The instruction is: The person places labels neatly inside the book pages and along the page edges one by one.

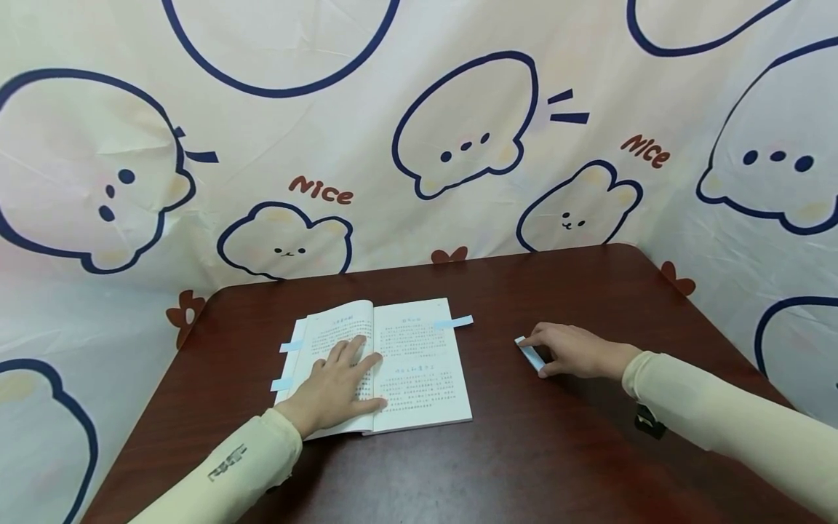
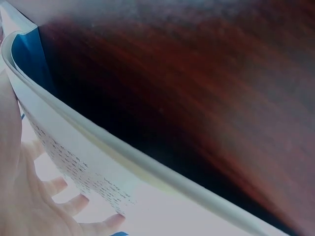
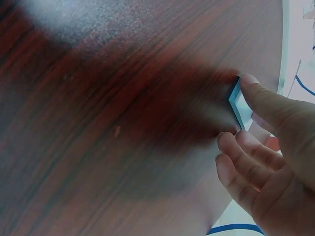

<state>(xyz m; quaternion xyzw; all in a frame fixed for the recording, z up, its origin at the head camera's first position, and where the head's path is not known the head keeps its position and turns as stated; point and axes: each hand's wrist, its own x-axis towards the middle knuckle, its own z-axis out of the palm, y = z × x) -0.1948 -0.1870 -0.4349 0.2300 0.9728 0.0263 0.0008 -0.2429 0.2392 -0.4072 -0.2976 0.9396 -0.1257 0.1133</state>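
An open book with printed pages lies on the table, light-blue sticky tabs jutting from its left and right edges. My left hand rests on the left page near the spine, fingers spread. In the left wrist view, the same hand lies against the page, and the book's near edge curves up off the table. To the right of the book, my right hand pinches a small light-blue sticky-note pad between thumb and fingers at its two ends. The right wrist view shows the pad close to the tabletop.
The dark brown wooden table has rounded far corners. Behind and beside it hangs a pale curtain with blue-outlined cartoon figures. A black strap piece hangs under the right sleeve.
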